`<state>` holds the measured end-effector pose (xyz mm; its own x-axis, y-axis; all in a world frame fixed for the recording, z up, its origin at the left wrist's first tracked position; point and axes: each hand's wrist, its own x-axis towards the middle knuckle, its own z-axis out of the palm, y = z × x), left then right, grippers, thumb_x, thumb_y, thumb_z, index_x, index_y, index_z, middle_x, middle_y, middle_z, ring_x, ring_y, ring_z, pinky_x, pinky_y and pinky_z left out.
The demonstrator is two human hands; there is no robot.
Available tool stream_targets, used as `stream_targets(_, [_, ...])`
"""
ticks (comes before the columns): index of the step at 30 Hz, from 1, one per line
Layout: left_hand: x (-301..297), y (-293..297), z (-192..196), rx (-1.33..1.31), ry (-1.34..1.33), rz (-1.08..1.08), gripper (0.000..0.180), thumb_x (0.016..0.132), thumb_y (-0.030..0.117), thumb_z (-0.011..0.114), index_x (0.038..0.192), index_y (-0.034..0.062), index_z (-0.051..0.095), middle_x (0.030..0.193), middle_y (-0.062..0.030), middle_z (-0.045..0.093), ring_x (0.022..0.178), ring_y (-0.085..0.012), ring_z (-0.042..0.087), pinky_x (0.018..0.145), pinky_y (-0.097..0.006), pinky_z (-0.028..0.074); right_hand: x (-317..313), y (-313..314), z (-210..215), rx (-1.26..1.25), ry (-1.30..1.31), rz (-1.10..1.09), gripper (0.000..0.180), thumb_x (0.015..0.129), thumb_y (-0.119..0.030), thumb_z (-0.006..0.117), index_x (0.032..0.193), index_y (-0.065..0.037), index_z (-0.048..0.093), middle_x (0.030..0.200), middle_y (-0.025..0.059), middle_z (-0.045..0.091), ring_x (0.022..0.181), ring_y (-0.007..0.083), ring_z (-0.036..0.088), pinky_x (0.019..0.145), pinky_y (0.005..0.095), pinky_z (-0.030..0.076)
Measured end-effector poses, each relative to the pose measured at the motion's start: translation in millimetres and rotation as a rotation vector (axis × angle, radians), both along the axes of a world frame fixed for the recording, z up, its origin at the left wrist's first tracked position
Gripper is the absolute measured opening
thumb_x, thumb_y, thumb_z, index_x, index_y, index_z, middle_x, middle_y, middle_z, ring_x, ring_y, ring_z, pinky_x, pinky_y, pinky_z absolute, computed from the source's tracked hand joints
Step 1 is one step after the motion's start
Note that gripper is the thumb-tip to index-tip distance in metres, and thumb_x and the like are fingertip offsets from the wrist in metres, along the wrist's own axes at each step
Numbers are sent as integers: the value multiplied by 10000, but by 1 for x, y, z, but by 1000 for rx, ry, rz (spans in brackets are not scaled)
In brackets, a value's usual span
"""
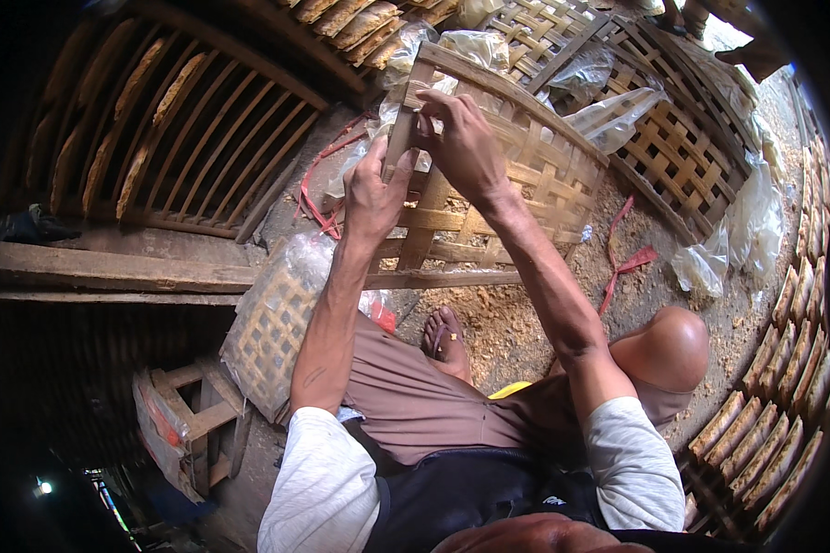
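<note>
Hands work at the top corner of a woven bamboo tray (pixel 498 175) propped upright on the ground in front of the knees. Left hand (pixel 373 194) wraps closed around the wooden frame slat (pixel 398 138), thumb up along it. Right hand (pixel 461 138) curls over the corner, fingers pinching where slat meets rim. Judgement: keep the left grip firm so the frame stays put, let right fingertips do the fine work. Clear plastic bag (pixel 475 46) bunches just behind the rim, could snag. Red strap (pixel 622 263) lies on the ground, apart.
</note>
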<state>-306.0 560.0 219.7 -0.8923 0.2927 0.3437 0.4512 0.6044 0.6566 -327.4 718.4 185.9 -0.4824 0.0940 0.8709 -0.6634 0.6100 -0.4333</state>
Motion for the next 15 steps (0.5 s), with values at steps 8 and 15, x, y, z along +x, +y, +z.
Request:
stream_targets(8, [8,12,6,193,-125,2,335,964,277,625,1077,-36,591,881,-181,687,717,-264,703,586,-368,570,-8,21,13,-542,-86,150,360,854,-7,685,1177,-14,528,870,81,696,837,176,719,741,300,593])
stream_targets(15, [0,4,0,31,37,-29,383,969,343,617,1095,-19,605,921,-184,695,831,-312,700,724,-400,536,-9,33,24,-375,-154,219,327,872,-51,715,1182,-55,613,997,55,723,901,129,713,788,257,568])
